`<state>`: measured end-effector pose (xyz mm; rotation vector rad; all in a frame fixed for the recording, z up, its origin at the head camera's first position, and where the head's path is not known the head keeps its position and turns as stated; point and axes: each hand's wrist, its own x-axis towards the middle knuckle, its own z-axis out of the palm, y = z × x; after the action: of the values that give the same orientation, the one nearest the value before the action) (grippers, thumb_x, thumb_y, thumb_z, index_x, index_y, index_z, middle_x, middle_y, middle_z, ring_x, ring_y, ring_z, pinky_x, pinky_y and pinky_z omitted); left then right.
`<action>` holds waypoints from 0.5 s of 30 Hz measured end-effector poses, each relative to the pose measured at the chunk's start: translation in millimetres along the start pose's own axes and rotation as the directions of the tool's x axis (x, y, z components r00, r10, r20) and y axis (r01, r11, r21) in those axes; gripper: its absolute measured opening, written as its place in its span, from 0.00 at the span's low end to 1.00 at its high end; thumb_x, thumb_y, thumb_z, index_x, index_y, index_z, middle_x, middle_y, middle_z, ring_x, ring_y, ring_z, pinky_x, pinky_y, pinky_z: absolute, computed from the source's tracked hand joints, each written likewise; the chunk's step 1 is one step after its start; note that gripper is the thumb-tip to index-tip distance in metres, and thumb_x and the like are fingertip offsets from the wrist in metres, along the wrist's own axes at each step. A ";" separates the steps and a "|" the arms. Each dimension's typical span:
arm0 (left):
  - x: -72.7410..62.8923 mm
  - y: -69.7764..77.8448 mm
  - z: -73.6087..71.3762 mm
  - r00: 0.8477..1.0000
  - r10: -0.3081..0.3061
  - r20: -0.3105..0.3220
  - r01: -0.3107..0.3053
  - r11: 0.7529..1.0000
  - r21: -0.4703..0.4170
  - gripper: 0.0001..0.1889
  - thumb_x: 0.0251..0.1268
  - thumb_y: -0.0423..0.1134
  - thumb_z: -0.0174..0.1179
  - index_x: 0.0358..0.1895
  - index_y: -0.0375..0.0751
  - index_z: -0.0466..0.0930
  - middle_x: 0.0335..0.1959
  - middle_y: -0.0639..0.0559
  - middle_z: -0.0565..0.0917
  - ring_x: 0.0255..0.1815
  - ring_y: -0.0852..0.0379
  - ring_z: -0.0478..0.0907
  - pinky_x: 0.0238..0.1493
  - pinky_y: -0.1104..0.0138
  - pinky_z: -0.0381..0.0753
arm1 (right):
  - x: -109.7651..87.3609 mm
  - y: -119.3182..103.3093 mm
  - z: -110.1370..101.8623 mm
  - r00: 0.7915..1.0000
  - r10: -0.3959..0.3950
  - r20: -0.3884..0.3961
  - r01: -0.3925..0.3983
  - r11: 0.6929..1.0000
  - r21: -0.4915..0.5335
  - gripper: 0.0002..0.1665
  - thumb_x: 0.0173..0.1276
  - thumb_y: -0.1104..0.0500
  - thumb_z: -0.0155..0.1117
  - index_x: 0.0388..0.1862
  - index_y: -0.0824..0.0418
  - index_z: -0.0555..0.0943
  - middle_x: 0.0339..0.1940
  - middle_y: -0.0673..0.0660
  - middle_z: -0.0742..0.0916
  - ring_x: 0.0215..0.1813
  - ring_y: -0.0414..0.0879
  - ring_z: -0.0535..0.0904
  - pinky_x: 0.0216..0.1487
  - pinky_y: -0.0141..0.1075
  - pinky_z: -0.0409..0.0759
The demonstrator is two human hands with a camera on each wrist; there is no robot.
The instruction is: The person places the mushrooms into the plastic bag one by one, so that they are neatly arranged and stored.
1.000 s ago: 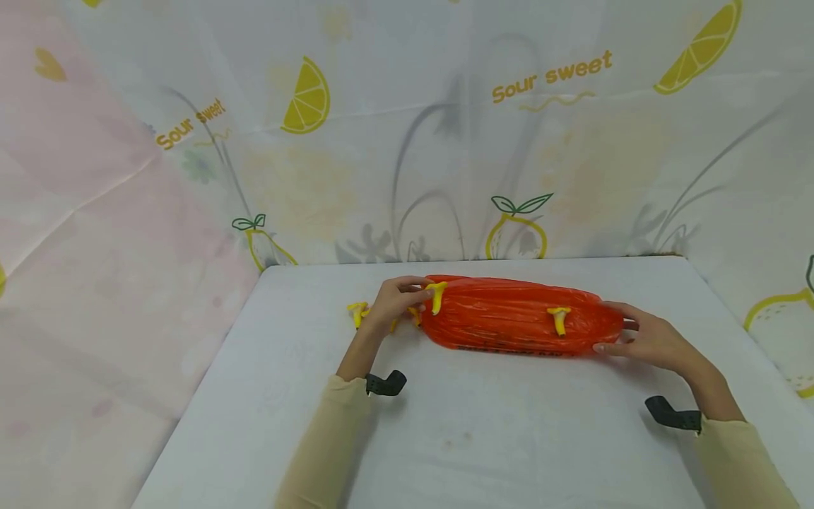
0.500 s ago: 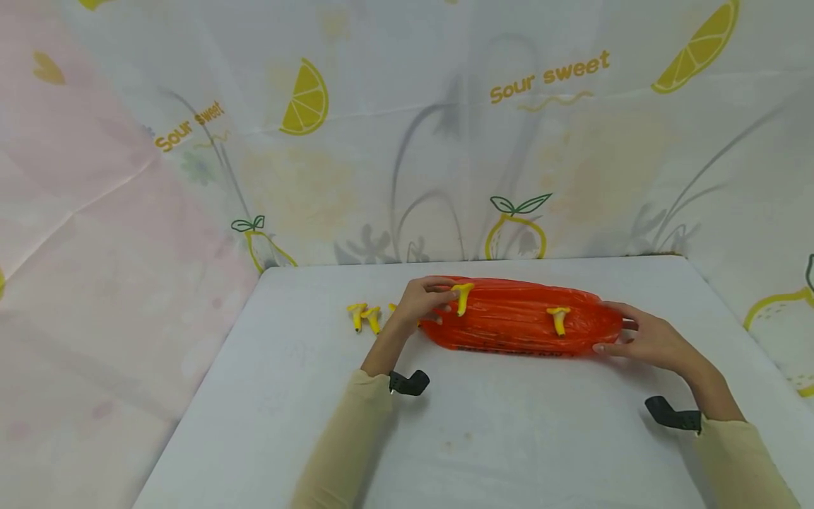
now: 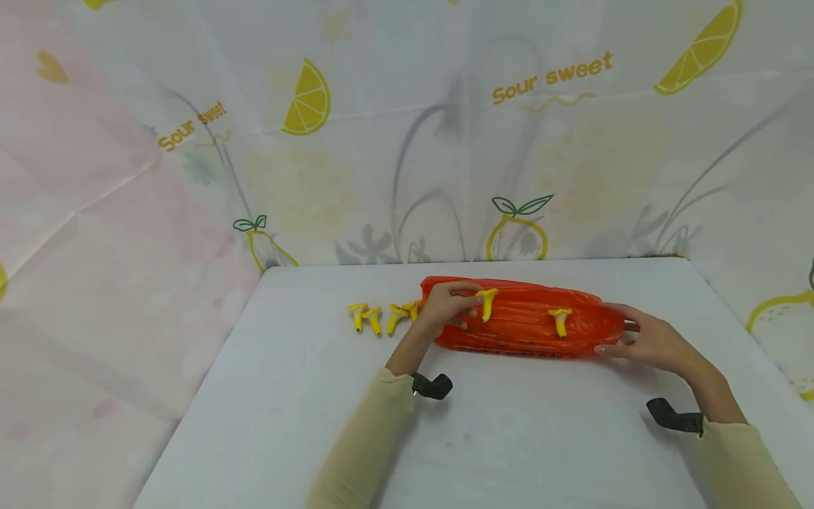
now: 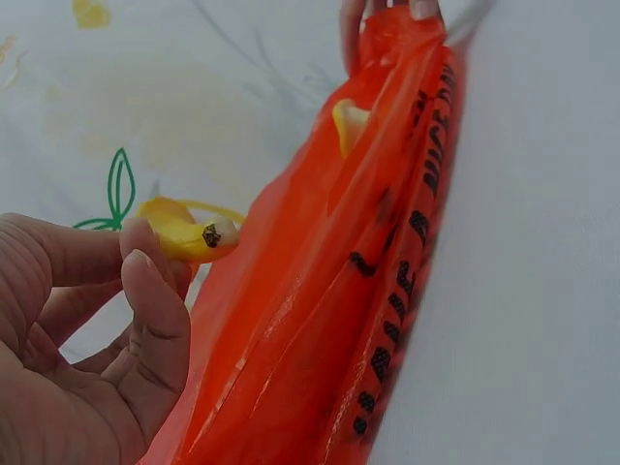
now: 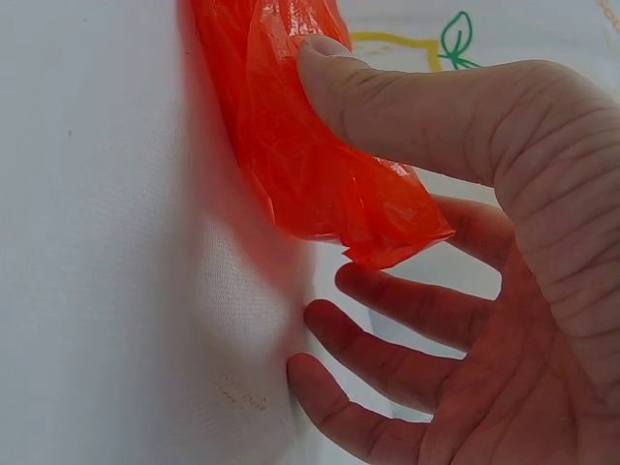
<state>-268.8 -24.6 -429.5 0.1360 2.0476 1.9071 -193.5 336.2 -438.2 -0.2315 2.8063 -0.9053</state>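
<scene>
My left hand [image 3: 446, 305] pinches a yellow chanterelle mushroom [image 3: 487, 304] between thumb and fingers, over the left half of a red plastic bag [image 3: 515, 336]. In the left wrist view, the dark-spotted stem end of the held mushroom [image 4: 194, 237] points toward the bag. A second mushroom [image 3: 560, 322] lies on the right half of the bag. At the bag's right end, my right hand [image 3: 658, 343] holds it. The right wrist view shows my thumb [image 5: 387, 102] on the red plastic [image 5: 310, 165], forefinger behind it, other fingers spread below.
Left of the bag, several yellow mushrooms [image 3: 373, 320] lie in a row on the white table [image 3: 286, 396]. A curtain [image 3: 394, 141] printed with lemons hangs behind the table. Black lettering [image 4: 407, 281] runs along the bag's near edge.
My left hand has moved right over the bag with the pinched mushroom, uncovering the row of mushrooms and the bag's left end. My right hand has stayed in place.
</scene>
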 end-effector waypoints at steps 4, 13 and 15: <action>2.8 -0.5 10.0 1.000 0.001 0.014 -0.001 1.000 -0.007 0.13 0.63 0.35 0.67 0.50 0.41 0.86 0.31 0.48 0.86 0.24 0.59 0.81 0.19 0.72 0.78 | 0.5 0.3 0.5 1.000 0.008 0.005 -0.008 1.000 0.003 0.56 0.58 0.42 0.74 0.74 0.69 0.59 0.67 0.79 0.67 0.60 0.76 0.69 0.47 0.58 0.81; 11.1 -1.2 33.0 0.999 -0.010 0.046 0.008 0.999 0.046 0.13 0.64 0.36 0.67 0.50 0.39 0.86 0.32 0.50 0.86 0.24 0.57 0.82 0.20 0.71 0.80 | -0.5 -2.5 -1.3 1.000 0.013 0.015 -0.013 1.000 0.009 0.56 0.58 0.42 0.74 0.74 0.69 0.58 0.67 0.79 0.67 0.60 0.75 0.69 0.47 0.58 0.81; 12.4 -2.4 38.0 0.999 -0.012 0.050 0.010 0.999 0.047 0.12 0.64 0.36 0.67 0.50 0.39 0.86 0.33 0.49 0.86 0.24 0.57 0.83 0.20 0.70 0.80 | -0.6 -2.6 -0.8 1.000 0.011 0.015 -0.011 1.000 0.011 0.56 0.58 0.42 0.74 0.74 0.69 0.58 0.66 0.79 0.67 0.60 0.75 0.69 0.46 0.58 0.81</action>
<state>-268.4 14.9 -435.7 0.1820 2.0564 1.8309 -192.8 334.7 -436.0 -0.2203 2.7856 -0.9127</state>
